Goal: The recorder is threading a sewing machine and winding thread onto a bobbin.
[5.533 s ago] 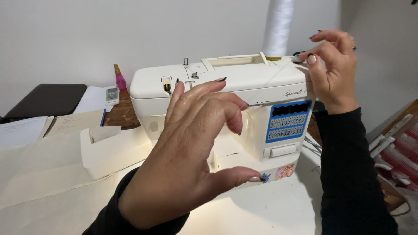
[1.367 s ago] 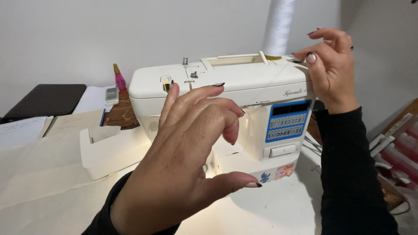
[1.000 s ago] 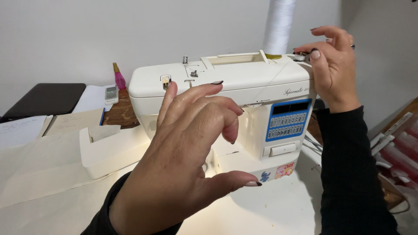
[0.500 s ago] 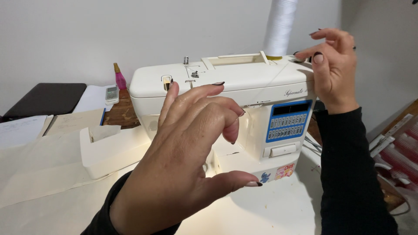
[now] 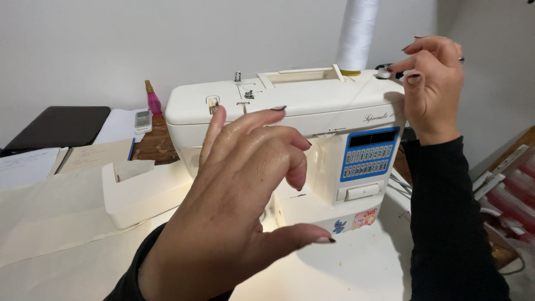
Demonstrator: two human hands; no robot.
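thread cone (image 5: 357, 34) behind sewing machine (image 5: 312, 106), left hand (image 5: 239, 195) blocking its front

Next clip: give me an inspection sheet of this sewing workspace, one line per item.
Surface: pale table, lit under the machine.
Job's things: cream sewing machine with blue keypad; white thread cone behind it; small bobbin at its top right.
Clutter: detached tray, notebook, papers, pink bottle, remote, dark case.
Grips: left hand raised open before the machine, holding nothing; right hand with fingertips at the bobbin.
Cables: nothing seen.
Surroundings: plain white wall; striped items at right.
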